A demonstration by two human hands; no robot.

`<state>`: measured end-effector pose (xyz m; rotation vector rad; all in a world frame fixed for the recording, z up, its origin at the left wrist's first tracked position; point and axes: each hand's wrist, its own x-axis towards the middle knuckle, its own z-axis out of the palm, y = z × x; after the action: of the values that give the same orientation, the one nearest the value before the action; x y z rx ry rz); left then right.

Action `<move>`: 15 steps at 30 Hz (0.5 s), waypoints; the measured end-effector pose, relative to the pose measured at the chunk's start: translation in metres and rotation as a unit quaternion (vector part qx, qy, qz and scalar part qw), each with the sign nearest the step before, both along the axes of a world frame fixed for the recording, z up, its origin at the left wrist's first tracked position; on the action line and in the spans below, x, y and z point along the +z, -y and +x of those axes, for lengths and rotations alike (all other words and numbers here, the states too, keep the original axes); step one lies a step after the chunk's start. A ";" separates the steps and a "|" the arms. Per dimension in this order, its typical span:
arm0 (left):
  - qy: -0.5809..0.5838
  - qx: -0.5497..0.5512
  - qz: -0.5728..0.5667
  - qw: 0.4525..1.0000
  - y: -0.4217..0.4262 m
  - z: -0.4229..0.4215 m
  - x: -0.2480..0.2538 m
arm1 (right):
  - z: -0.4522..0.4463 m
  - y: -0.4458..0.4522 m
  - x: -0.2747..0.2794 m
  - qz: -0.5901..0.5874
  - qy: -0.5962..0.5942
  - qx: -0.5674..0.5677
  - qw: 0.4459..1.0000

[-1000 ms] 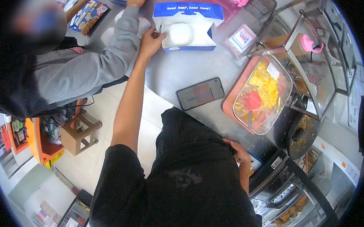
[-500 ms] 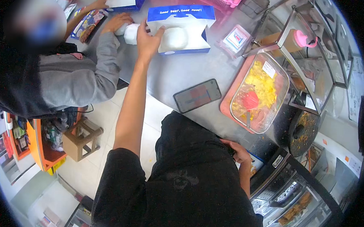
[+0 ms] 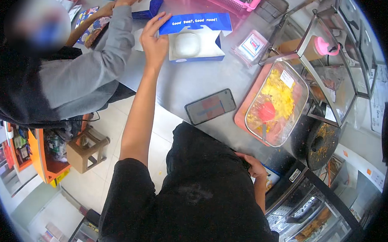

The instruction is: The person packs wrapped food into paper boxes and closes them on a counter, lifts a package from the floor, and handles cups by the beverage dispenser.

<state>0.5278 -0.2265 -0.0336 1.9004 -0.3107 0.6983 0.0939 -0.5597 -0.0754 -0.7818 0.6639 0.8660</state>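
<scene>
left hand (image 3: 154, 43) has moved from the carton's left side to the left edge of its blue lid (image 3: 196, 24); fingers part-curled, hold unconfirmed. attention appears shifted to the lid. open carton (image 3: 203, 59), upper centre, contains white tub (image 3: 187, 43). right hand (image 3: 254, 167), right of centre: grip cannot be told.

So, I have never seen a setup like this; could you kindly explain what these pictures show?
There is no machine here: a person uses two bare hands, and one camera worn on the head looks forward and down. The left hand is at the left edge of the raised lid of a blue-and-white box; a rounded white item sits inside. The right hand is low, near the edge of the shiny counter; whether it holds anything is unclear. Also on the counter are a phone and a glass dish of yellow food. The grey sleeve belongs to a co-worker.
</scene>
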 end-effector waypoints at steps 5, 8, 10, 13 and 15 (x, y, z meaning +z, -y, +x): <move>-0.005 -0.008 -0.011 1.000 -0.002 -0.006 -0.004 | -0.004 0.004 -0.006 -0.026 -0.005 0.015 1.000; 0.000 -0.007 0.001 1.000 -0.004 -0.006 -0.007 | -0.018 0.015 -0.023 -0.046 -0.039 0.023 0.998; -0.002 -0.003 0.005 1.000 -0.003 -0.007 -0.006 | -0.016 0.014 -0.023 -0.042 -0.052 0.016 0.998; -0.008 0.003 -0.001 1.000 0.000 -0.009 -0.004 | -0.011 0.009 -0.013 -0.009 -0.043 -0.016 0.999; -0.005 0.007 -0.004 1.000 0.001 -0.007 -0.002 | -0.005 0.007 -0.003 -0.042 -0.054 -0.008 0.998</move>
<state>0.5213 -0.2278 -0.0357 1.9001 -0.2882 0.6996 0.0887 -0.5663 -0.0788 -0.8079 0.8046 0.8742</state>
